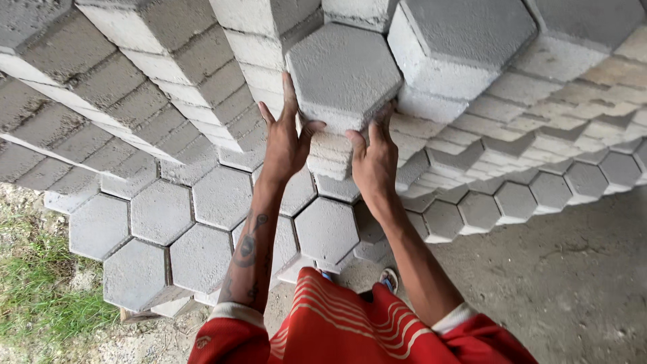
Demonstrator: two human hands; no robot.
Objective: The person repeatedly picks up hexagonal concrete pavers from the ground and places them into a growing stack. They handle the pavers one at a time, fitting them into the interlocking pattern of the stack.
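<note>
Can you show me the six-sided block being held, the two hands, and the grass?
hexagonal block [344, 71], head view, middle of its flat grey top.
left hand [286, 141], head view, back of hand.
right hand [374, 162], head view, back of hand.
grass [34, 290], head view, green patch.

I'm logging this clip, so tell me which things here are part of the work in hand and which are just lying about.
In hand:
- left hand and right hand, gripping the hexagonal paver
- stacks of hexagonal pavers it rests among

Lying about:
- grass patch
- concrete ground
- sandal
</note>
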